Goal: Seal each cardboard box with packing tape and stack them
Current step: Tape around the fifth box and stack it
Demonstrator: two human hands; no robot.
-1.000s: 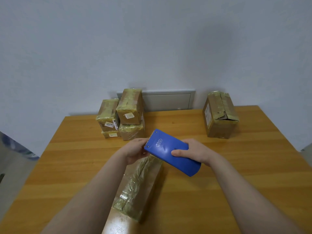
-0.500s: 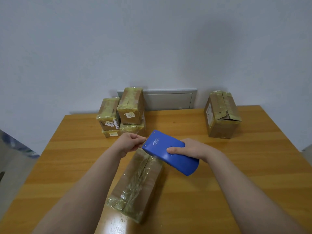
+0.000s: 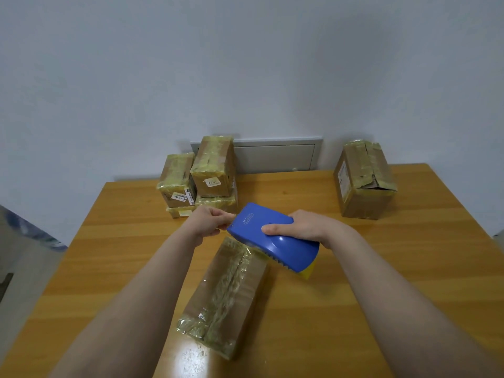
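Wooden table (image 3: 381, 268): stacked boxes (image 3: 200, 177) back left, lone box (image 3: 364, 184) back right.

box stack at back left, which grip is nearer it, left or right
Left. The left grip sits just in front of the stack, pinching the dispenser's front end; the right grip holds the dispenser farther to the right.

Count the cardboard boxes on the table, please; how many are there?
6. The near box lies at the front. Four are stacked rear left: upper left box, upper right box, lower left box, lower right box. The lone box stands rear right. More may hide behind.
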